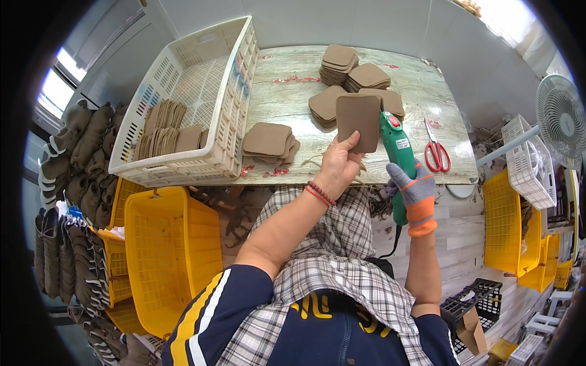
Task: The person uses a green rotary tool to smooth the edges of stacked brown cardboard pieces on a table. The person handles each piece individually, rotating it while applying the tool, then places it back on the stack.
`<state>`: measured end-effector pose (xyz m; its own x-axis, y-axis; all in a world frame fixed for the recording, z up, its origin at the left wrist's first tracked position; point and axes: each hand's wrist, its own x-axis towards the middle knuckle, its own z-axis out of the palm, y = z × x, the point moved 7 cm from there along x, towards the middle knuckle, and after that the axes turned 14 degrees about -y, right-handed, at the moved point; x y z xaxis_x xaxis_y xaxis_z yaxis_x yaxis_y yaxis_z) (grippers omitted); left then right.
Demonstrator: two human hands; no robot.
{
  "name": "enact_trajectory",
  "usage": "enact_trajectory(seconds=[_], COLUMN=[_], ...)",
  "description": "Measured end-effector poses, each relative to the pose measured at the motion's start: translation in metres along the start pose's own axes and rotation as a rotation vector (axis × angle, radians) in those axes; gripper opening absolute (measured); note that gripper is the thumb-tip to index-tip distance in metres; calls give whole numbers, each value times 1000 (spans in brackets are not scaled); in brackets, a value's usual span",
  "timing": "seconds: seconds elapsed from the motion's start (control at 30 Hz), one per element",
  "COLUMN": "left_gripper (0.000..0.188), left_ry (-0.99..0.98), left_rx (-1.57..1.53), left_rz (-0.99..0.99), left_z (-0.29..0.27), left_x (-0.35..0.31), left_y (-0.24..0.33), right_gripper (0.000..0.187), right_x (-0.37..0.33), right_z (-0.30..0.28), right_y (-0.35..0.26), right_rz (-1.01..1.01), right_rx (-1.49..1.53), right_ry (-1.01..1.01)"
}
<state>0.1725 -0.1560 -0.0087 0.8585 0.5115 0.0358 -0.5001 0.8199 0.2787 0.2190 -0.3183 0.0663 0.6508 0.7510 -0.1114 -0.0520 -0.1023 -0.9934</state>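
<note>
Pinched in left hand [342, 161]: 1 brown pad [358, 119], held beside the green power tool [397, 131], which the gloved right hand [417, 190] encloses. White crate [235, 122], on table [287, 104], contains stacked brown pieces [160, 125].

At the bottom of the frame, the person wears a navy top [290, 344] with short sleeves, yellow markings [312, 306] across the chest and a vertical zip [346, 344]. A yellow stripe [194, 320] and a white stripe [212, 317] run down the left sleeve [241, 296]. Plaid cloth [339, 271] in white, grey and black covers the lap. At centre, dark red beads [322, 193] and a red cord [318, 197] circle the left wrist; the left hand [342, 163] is bare. Right of centre, the right hand [415, 186] wears a grey glove [422, 190] with an orange cuff [422, 213].
</note>
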Motion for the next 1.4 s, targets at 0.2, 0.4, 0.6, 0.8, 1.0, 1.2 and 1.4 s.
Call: enact_trajectory(seconds=[0.2,0.4,0.6,0.8,1.0,1.2,1.4], left_gripper=[25,27,36,36,36,33,23], left_ry=[-131,-174,-188,-189,-147,-186,-256], left_rx=[215,502,823,911,917,1010,1296], left_rz=[-71,-171,-236,-353,-442,-519,-392], left_z=[1,0,-5,-5,-19,-20,-1], left_x=[-4,1,7,-2,-14,-16,-9], left_y=[16,50,79,81,70,73,100], right_gripper=[31,34,44,47,44,39,37], right_x=[-7,-18,-25,-25,-22,-17,-21], right_z=[-12,-24,-26,-19,-11,-5,-8], right_y=[-9,-7,6,15,14,11,15], right_rz=[36,91,139,131,155,164,189], right_rx=[-23,-124,-173,-222,-228,-136,-109], right_ry=[-57,-144,-215,-181,-154,-212,-291])
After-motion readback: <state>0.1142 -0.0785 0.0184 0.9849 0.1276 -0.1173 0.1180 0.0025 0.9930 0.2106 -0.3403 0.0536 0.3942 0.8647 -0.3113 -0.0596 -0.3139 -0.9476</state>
